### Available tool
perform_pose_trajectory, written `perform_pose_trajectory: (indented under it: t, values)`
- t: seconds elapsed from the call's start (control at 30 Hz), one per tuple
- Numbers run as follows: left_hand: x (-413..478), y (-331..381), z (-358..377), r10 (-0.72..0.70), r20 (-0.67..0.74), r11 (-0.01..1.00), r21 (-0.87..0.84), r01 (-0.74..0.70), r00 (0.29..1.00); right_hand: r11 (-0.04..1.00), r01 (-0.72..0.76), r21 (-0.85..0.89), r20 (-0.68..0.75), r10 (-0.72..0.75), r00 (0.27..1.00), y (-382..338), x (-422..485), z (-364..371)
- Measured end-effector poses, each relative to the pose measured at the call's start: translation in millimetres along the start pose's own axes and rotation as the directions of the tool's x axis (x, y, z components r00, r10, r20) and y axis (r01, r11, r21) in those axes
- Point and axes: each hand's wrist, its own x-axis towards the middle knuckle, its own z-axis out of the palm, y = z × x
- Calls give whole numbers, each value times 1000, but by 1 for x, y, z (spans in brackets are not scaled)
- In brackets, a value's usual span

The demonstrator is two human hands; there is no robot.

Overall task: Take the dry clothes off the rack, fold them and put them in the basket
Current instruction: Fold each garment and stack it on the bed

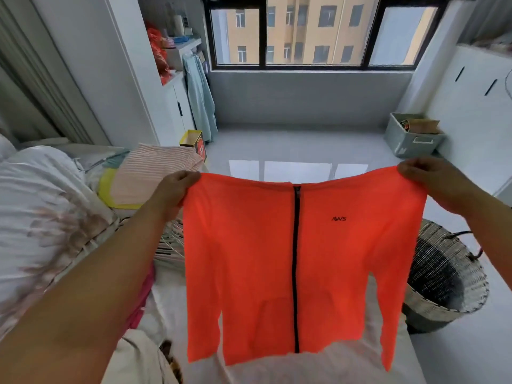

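- Head view: the left grip and the right grip each have their fingers curled over one shoulder of the orange jacket. They hold it spread out in the air above the bed, zip done up, both sleeves hanging loose at the sides.
- The fabric looks thin and slick, so a pinch this close to the edge could let go. If one shoulder dropped, the jacket would fall in a heap.
- The loose sleeves would probably bunch under the body when the jacket is laid down, and the fold would come out crooked.
- A pile of hangers lies just left of the jacket. A cuff or the hem swung that way could catch on them.
- Free sheet is narrow. A crumpled duvet and other clothes crowd the left side, with a folded striped pile further back.
- The basket stands on the floor to the right of the bed, partly hidden behind the sleeve. A careless lift could undo the fold on the way over.
- A storage bin sits well apart by the far wall.
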Motion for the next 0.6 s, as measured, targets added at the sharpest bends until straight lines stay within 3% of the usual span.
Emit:
perform_pose_trajectory:
  t: [0.33, 0.47, 0.6]
  values:
    - [46, 50, 1, 103, 64, 979, -186, -89, 993, 996, 2, 94, -34, 2, 999, -20, 35, -6]
    - [19, 15, -6, 40, 130, 995, -95, -27, 991, 997, -39, 61, 31, 37, 999, 11, 3, 0]
    - [-27, -61, 2, -92, 168, 989, -100, 110, 982, 988, -126, -87, 146, 138, 980, 70, -41, 13]
